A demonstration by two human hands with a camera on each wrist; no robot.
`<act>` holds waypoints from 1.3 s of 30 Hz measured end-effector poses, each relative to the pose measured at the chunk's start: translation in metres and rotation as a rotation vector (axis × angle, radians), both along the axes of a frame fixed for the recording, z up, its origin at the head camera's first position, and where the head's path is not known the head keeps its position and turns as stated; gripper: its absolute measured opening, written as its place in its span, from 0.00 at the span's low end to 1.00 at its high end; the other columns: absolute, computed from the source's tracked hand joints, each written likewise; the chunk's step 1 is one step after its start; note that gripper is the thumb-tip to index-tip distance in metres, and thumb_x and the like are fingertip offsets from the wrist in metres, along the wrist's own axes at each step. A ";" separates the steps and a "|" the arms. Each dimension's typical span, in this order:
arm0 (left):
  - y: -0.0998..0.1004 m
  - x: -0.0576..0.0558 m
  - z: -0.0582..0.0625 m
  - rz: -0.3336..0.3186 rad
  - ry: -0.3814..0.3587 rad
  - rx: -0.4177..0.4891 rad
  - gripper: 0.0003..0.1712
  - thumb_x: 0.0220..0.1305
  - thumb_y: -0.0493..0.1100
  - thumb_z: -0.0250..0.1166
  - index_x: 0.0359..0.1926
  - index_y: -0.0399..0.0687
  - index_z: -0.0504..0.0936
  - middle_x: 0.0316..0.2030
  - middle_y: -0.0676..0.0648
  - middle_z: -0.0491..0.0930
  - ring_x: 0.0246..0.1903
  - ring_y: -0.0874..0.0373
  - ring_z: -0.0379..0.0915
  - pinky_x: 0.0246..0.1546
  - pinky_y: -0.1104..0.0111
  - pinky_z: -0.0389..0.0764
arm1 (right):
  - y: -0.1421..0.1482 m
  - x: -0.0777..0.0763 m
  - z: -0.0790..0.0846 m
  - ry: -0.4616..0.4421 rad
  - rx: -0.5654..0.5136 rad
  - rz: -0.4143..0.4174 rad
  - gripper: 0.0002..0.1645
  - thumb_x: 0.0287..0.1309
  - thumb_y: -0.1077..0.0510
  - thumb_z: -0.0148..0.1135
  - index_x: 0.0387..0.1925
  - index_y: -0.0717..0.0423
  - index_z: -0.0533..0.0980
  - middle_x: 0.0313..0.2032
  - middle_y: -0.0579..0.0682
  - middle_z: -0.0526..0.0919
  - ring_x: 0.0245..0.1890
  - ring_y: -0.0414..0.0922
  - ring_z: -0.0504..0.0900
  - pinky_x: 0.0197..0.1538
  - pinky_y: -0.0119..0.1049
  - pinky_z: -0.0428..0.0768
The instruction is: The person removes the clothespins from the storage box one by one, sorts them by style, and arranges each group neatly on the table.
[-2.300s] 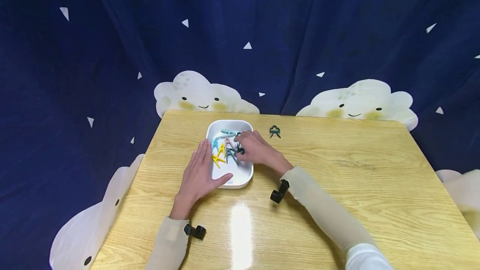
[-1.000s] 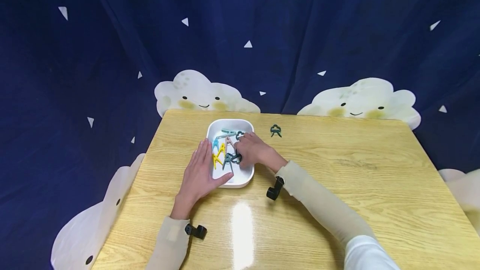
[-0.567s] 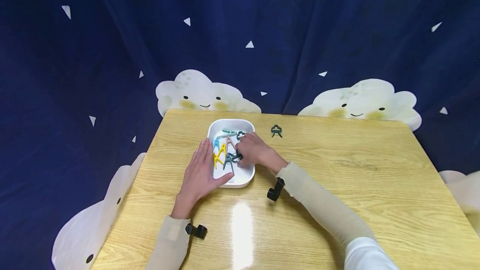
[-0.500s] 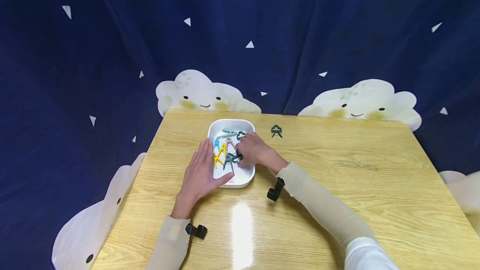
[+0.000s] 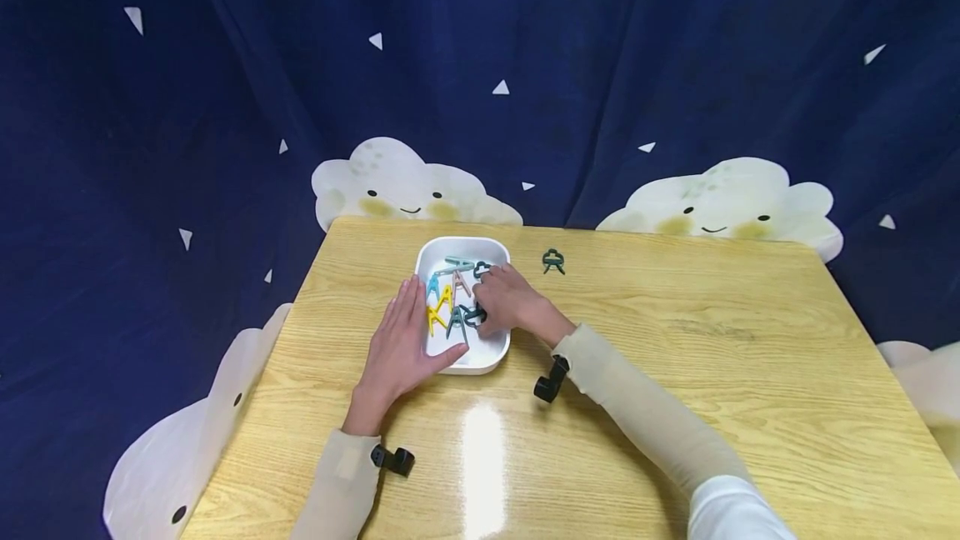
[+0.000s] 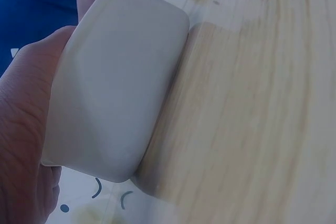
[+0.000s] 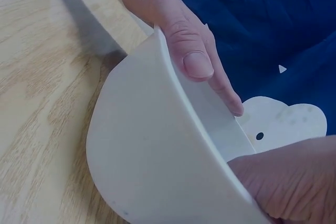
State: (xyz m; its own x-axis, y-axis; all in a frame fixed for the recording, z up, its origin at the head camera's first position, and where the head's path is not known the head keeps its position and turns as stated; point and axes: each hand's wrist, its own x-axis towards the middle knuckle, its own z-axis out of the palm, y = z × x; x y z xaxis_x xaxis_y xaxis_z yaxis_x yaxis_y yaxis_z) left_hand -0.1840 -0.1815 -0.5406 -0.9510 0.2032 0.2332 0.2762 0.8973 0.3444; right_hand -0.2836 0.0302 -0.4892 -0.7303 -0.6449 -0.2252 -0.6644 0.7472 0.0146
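Observation:
A white bin (image 5: 487, 361) on the table holds several clips: yellow clips (image 5: 437, 320), a pink clip (image 5: 460, 282), light blue clips (image 5: 433, 286), a grey-green clip (image 5: 457, 321) and dark green clips. My left hand (image 5: 397, 348) lies along the bin's left side, fingers straight, thumb over the near rim. Inside the bin's right side is my right hand (image 5: 508, 298), curled fingers pinching a dark green clip (image 5: 472, 315) that they partly cover. Another dark green clip (image 5: 481, 271) lies just beyond those fingers. The wrist views show the bin's outer wall (image 6: 115, 82); its contents are hidden there.
One dark green clip (image 5: 552, 261) stands apart on the wooden table (image 5: 675, 357), right of the bin near the back edge. A dark blue curtain (image 5: 450, 40) with clouds and triangles hangs behind. Black camera mounts (image 5: 551, 382) sit on both wrists.
My right hand has moved lower into the bin and closed on a dark green clip; the grey-green clip shifted slightly toward the near side. The left hand has stayed in place.

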 end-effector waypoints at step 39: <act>0.001 0.001 0.004 -0.006 0.004 -0.019 0.76 0.56 0.87 0.54 0.83 0.35 0.43 0.83 0.38 0.41 0.83 0.44 0.36 0.81 0.51 0.50 | 0.028 -0.008 -0.006 0.076 -0.400 0.001 0.42 0.49 0.37 0.77 0.59 0.59 0.80 0.51 0.52 0.84 0.48 0.50 0.74 0.57 0.46 0.76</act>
